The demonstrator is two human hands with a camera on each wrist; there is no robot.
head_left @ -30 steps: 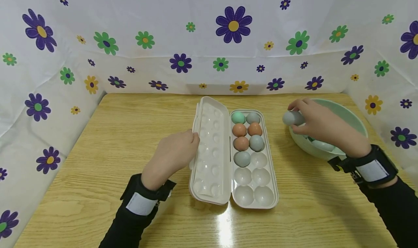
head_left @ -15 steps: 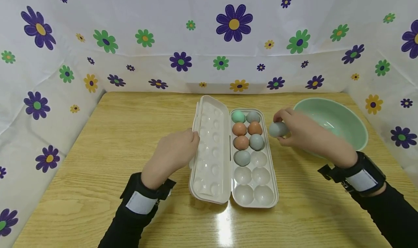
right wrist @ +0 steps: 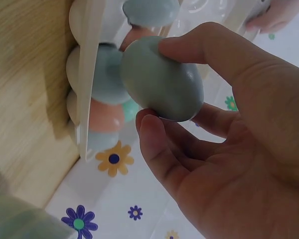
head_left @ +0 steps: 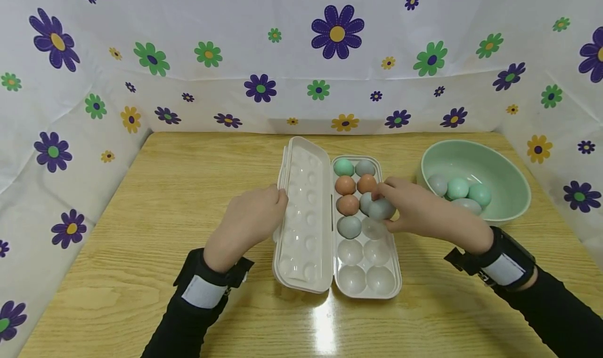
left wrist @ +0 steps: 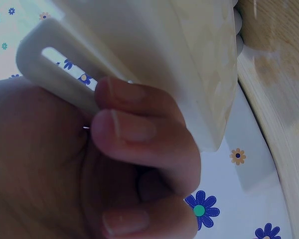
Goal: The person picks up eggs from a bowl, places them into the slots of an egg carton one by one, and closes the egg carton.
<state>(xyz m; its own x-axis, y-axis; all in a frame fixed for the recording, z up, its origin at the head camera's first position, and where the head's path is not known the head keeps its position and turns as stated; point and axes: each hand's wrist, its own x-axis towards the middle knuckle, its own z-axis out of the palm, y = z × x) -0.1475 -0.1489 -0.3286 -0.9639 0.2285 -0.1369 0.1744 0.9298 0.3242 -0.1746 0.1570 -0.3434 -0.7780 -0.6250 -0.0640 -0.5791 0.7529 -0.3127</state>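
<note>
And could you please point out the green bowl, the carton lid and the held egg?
Green bowl (head_left: pixel 503 179): head view, bare inner wall.
Carton lid (head_left: pixel 301 215): head view, inner face.
Held egg (right wrist: pixel 159 83): right wrist view, middle of the shell.

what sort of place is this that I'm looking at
Probably a staged recording spot, not an ordinary kitchen: flowered sheeting stands behind and beside the wooden table, and black wristbands strap both arms.

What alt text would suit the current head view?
A right hand holds a blue-gray egg over a partly filled egg carton, while the left hand grips its open lid. A green bowl of more eggs stands to the right.
</note>
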